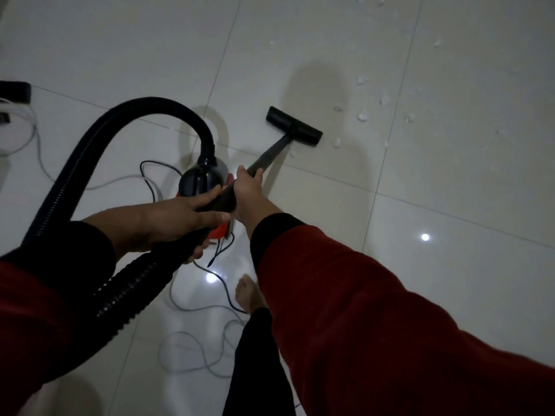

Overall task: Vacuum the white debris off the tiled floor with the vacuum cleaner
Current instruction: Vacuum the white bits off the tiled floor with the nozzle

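Tiled floor [435, 190] — pale glossy tiles with thin dark joints, two bright light reflections on the surface.

White debris [363, 116] — small scraps scattered over the upper right tiles, most of them just beyond and to the right of the floor nozzle; one scrap lies close beside the nozzle's right end, another beside the wand just below it.

Floor nozzle [293, 125] — black, flat on the floor, set at a slant across a tile.

Wand [271, 153] — dark tube running from the nozzle back to the hands.

Right hand [249, 193] — fingers wrapped around the wand, arm stretched forward in a red sleeve with a dark cuff.

Left hand [180, 223] — fingers curled around the wand's rear end where the ribbed hose [99, 145] joins; thumb laid along the top.

Vacuum cleaner [201, 178] — black dome top and red body, standing on the floor behind the hands; the hose arches up from its top and loops left.

Cables [192, 349] — one black, one grey, lying in loose loops on the floor around the cleaner and near a bare foot [249, 295].
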The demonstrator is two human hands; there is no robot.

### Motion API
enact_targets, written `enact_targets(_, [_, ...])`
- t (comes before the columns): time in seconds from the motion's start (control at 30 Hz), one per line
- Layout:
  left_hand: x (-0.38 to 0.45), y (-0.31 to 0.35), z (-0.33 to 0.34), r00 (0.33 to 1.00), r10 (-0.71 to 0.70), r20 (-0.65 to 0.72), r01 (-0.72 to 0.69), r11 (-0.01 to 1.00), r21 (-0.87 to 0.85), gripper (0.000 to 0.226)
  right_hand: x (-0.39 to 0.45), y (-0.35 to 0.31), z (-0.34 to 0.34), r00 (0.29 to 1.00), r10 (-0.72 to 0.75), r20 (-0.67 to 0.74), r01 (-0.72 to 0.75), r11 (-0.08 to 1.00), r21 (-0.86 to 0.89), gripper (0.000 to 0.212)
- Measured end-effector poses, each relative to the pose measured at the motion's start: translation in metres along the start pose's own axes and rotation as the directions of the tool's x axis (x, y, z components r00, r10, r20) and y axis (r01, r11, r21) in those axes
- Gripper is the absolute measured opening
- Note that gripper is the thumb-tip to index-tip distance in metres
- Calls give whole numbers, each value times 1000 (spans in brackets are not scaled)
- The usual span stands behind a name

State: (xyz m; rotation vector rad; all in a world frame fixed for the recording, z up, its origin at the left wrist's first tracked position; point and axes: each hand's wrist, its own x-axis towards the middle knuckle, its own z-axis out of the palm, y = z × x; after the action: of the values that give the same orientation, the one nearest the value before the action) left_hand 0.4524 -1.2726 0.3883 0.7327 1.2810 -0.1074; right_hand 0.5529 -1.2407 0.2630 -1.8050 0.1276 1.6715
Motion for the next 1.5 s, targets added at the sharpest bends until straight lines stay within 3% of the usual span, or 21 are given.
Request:
enact_targets(0.3, [-26, -16, -5, 999, -30, 19, 29, 997, 72, 64, -35, 16, -1, 999, 37, 34, -36, 999, -27, 63])
enact_targets(0.6, [-31, -28, -10, 995, -91, 46, 84, 986, 147, 70, -42, 42, 1, 995, 94, 29, -96, 992, 80, 76])
enact_targets(0.73, [-32, -23, -7, 994, -87, 61, 76, 985, 153, 69, -48, 39, -5, 998, 41, 47, -46, 992, 118, 63])
enact_targets(1.0, [-13, -16, 27, 984, -88, 154, 64, 986, 151, 62, -47, 23, -50, 995, 97, -32, -91, 984, 155, 64])
enact_targets(1.27, [4, -21, 52, 979, -91, 183, 78, 994, 76, 69, -37, 17, -78, 993, 114, -19, -112, 988, 104, 63])
enact_targets(1.5, [43, -1, 90, 987, -4, 163, 3, 1000, 5, 72, -3, -20, -111, 997, 66, -33, -68, 995, -73, 62])
